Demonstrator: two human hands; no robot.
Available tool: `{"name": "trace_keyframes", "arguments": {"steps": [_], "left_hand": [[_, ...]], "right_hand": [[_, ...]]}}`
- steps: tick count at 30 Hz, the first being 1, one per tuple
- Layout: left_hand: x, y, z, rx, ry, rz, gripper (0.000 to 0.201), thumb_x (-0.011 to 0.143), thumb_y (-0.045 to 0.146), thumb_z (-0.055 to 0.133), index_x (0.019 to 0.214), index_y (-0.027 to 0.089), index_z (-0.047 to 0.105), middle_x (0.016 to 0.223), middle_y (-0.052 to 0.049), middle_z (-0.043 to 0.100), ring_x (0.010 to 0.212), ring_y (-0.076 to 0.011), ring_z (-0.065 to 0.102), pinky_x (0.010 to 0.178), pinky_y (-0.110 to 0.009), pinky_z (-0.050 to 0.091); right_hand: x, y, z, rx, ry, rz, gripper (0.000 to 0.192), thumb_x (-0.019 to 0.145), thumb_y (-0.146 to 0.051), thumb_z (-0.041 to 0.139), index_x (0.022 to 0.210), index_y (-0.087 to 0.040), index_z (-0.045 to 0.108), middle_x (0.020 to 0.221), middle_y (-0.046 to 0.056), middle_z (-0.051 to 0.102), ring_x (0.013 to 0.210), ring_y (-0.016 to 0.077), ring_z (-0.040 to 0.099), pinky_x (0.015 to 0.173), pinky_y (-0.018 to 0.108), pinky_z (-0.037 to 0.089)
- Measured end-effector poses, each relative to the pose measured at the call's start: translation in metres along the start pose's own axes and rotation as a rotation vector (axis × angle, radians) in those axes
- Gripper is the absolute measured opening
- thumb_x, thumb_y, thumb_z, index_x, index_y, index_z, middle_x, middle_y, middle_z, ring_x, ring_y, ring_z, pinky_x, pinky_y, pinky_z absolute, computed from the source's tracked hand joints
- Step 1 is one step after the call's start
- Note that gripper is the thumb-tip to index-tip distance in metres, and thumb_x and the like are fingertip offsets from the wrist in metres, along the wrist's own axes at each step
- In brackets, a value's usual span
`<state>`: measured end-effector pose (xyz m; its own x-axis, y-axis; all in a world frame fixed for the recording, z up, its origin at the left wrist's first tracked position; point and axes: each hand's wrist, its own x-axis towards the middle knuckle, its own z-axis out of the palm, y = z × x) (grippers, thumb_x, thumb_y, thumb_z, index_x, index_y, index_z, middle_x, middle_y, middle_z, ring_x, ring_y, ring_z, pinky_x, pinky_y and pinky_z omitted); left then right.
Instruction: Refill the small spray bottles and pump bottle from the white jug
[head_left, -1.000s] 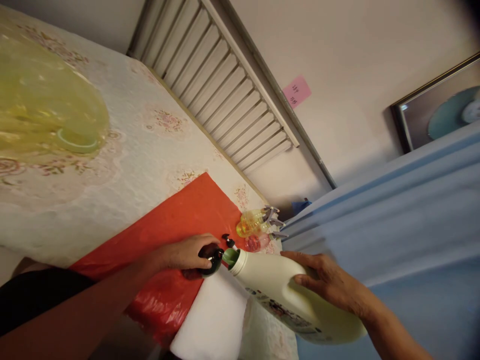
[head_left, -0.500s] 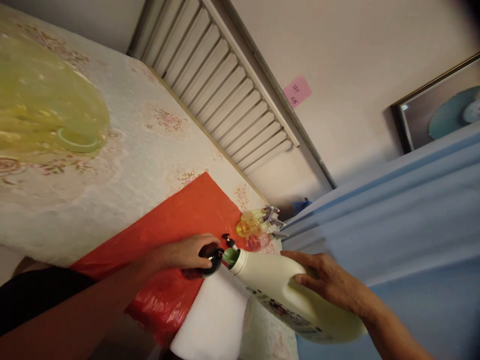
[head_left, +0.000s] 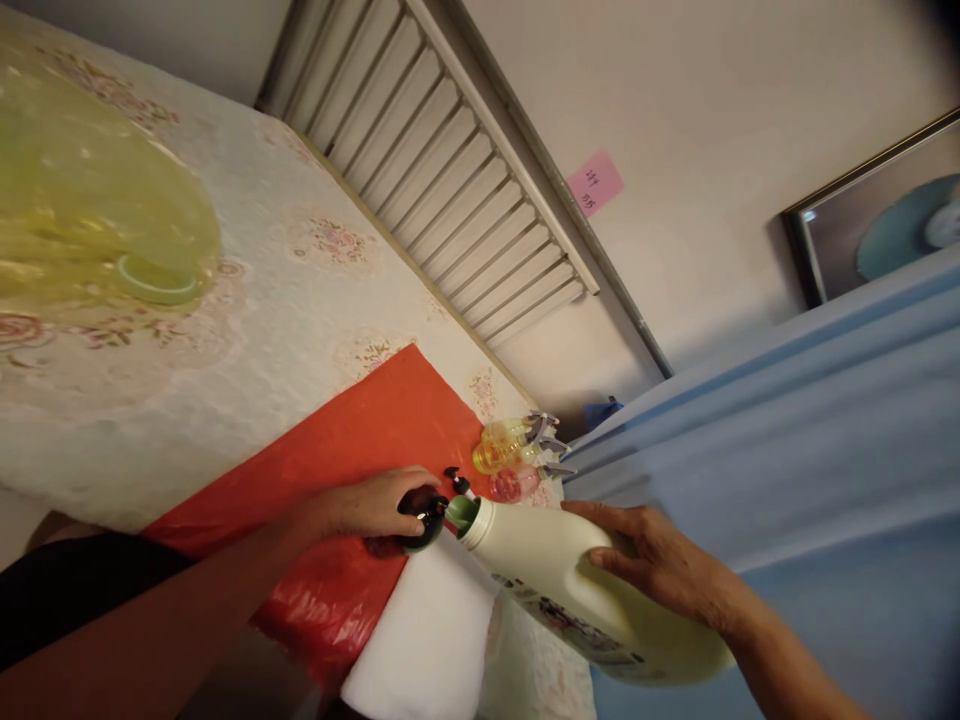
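Note:
My right hand (head_left: 660, 570) grips a large cream detergent jug (head_left: 555, 590), tipped so that its green open mouth (head_left: 461, 513) points left. My left hand (head_left: 371, 505) holds a small dark bottle (head_left: 420, 525) right at that mouth, over a red plastic sheet (head_left: 360, 470). The jug's mouth touches or nearly touches the dark bottle. A white cloth (head_left: 420, 640) lies under both.
Small yellow and pink spray bottles (head_left: 514, 460) stand just beyond the jug on the floral tablecloth (head_left: 247, 330). A translucent yellow basin (head_left: 82, 210) sits at far left. A slatted panel (head_left: 450, 170) leans on the wall; blue fabric (head_left: 787, 440) fills the right.

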<state>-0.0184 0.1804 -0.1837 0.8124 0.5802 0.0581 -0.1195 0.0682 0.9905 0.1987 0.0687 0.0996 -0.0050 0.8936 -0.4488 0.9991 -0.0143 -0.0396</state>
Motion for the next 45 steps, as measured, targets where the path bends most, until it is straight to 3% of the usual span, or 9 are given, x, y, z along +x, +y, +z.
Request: {"name": "trace_keyframes", "arguments": {"steps": [14,29,45], "left_hand": [[0.0008,-0.0008,-0.0007,0.064,0.030,0.032,0.037,0.067,0.021,0.058,0.104,0.022,0.056,0.091,-0.004,0.062,0.063,-0.0200,0.065,0.042,-0.024,0.046],[0.0002,-0.0013,0.0002,-0.007,-0.003,-0.009,0.038,0.068,0.022,0.058,0.107,0.024,0.054,0.089,-0.002,0.059,0.050,-0.0157,0.061,0.040,-0.026,0.047],[0.0002,0.0004,0.0010,0.000,-0.004,-0.008,0.041,0.067,0.022,0.058,0.108,0.023,0.053,0.092,-0.003,0.059,0.053,-0.0162,0.060,0.039,-0.024,0.044]], "right_hand": [[-0.0008,-0.0030,-0.0013,0.036,-0.013,-0.037,0.051,0.091,-0.041,0.055,0.139,-0.023,0.054,0.108,0.005,0.074,0.087,0.0242,0.068,0.077,0.031,0.054],[-0.0011,-0.0035,-0.0014,0.002,-0.003,-0.004,0.051,0.091,-0.043,0.056,0.138,-0.025,0.055,0.112,0.005,0.073,0.091,0.0250,0.068,0.080,0.033,0.054],[-0.0011,-0.0048,-0.0031,-0.008,-0.013,-0.021,0.049,0.092,-0.039,0.055,0.139,-0.025,0.054,0.111,0.004,0.073,0.091,0.0241,0.068,0.079,0.031,0.053]]}}
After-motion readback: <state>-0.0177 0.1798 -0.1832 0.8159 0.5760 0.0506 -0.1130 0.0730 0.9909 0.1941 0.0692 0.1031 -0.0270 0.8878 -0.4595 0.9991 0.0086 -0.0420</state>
